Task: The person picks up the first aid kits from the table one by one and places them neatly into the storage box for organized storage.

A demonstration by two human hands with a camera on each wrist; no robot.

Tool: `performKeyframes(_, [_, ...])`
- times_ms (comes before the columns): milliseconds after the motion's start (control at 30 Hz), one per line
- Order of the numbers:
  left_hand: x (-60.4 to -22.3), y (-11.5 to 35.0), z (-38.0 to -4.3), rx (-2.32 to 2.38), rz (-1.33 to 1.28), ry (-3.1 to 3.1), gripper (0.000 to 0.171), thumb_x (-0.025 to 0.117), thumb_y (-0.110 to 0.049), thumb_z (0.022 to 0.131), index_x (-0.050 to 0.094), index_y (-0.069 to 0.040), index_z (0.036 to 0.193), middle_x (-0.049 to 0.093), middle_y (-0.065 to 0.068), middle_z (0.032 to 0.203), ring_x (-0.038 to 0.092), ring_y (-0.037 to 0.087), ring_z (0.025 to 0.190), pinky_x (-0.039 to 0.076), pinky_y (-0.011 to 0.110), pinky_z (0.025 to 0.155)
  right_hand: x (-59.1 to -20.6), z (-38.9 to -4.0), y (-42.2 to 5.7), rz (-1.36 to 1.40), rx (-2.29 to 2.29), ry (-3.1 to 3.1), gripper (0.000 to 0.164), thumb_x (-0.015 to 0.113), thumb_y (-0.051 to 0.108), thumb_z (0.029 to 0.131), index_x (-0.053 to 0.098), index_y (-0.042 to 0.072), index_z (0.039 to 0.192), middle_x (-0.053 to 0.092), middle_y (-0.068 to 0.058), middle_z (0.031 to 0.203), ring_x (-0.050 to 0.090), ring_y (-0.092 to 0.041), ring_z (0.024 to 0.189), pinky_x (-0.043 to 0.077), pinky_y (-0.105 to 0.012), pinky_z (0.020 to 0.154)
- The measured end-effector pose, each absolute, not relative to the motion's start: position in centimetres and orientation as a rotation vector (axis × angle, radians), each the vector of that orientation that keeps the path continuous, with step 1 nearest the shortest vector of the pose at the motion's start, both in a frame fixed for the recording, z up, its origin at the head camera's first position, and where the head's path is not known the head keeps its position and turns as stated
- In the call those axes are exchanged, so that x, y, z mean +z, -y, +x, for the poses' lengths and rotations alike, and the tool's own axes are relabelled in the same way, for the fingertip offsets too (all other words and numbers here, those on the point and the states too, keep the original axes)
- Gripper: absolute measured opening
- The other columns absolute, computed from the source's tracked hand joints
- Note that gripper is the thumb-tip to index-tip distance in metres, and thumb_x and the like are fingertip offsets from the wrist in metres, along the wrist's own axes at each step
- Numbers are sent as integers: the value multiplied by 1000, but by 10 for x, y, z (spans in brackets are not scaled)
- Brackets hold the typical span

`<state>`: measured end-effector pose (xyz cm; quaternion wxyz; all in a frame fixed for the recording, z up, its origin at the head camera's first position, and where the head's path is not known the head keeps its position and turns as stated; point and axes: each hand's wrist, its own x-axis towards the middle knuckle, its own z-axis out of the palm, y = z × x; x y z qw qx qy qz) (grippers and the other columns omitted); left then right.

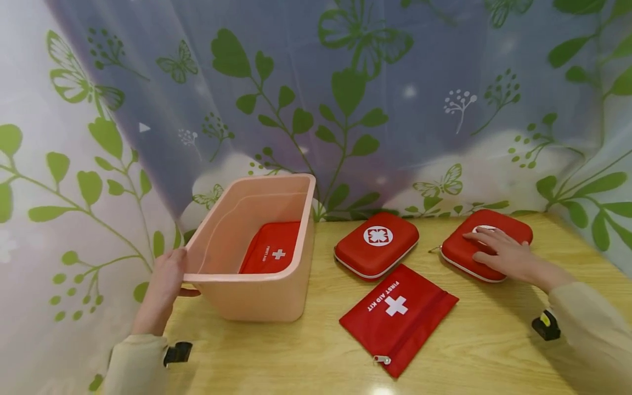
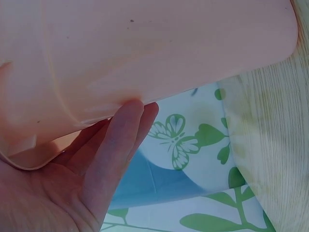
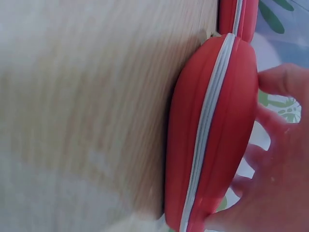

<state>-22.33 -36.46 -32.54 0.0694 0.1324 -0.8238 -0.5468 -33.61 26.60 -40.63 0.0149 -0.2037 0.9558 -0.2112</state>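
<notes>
At the left of the table, a pink plastic bin [image 1: 257, 302] stands with its mouth tilted toward me in the head view. My left hand [image 1: 167, 282] grips its near left corner by the rim; in the left wrist view the fingers [image 2: 118, 140] lie against the bin's wall. Inside the bin lies a red first aid pouch [image 1: 271, 249], partly hidden. My right hand [image 1: 508, 255] rests on top of a red hard-shell zip case [image 1: 461, 249], fingertips [image 3: 273, 79] touching its upper face in the right wrist view.
Another red zip case [image 1: 377, 244] with a white round emblem sits between the bin and the right case. In front of it lies a flat red first aid kit pouch [image 1: 400, 318]. A leaf-patterned curtain [image 1: 306, 120] hangs behind the wooden table [image 1: 276, 356].
</notes>
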Motion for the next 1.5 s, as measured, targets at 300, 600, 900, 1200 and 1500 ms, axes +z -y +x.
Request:
performKeyframes(300, [-324,362,-226,-1614,404,2474,62,24,-34,104,38,17,138,48,39,126,63,16,78,61,46,58,-407,-327,-271,-789,-861,-3021,28,51,1,94,59,4,121,49,-24,133,44,-45,124,41,-37,95])
performKeyframes(600, [-327,363,-224,-1590,420,2476,62,24,-34,105,40,16,137,49,38,125,63,15,76,61,45,57,-405,-326,-269,-611,-826,-3157,19,53,-5,89,66,9,94,62,-16,105,57,-32,87,46,-46,75])
performKeyframes(900, [-325,364,-223,-1596,409,2491,63,22,-34,105,38,16,139,48,39,125,63,15,76,61,45,58,-408,-325,-274,-581,-848,-3225,27,54,2,94,66,1,118,57,-31,125,55,-44,94,47,-51,78])
performKeyframes(1200, [-326,364,-223,-1588,420,2491,61,23,-33,105,39,16,139,52,38,123,63,14,73,61,45,58,-402,-327,-275,-100,-551,-3104,100,35,63,98,17,-27,136,43,-49,119,51,-59,97,46,-65,76])
performKeyframes(1500, [-326,364,-224,-1608,414,2487,62,22,-33,105,37,16,140,49,39,127,63,12,74,61,45,59,-399,-336,-281,-8,-691,-2864,121,42,68,92,-11,-33,130,41,-51,113,48,-57,101,46,-60,85])
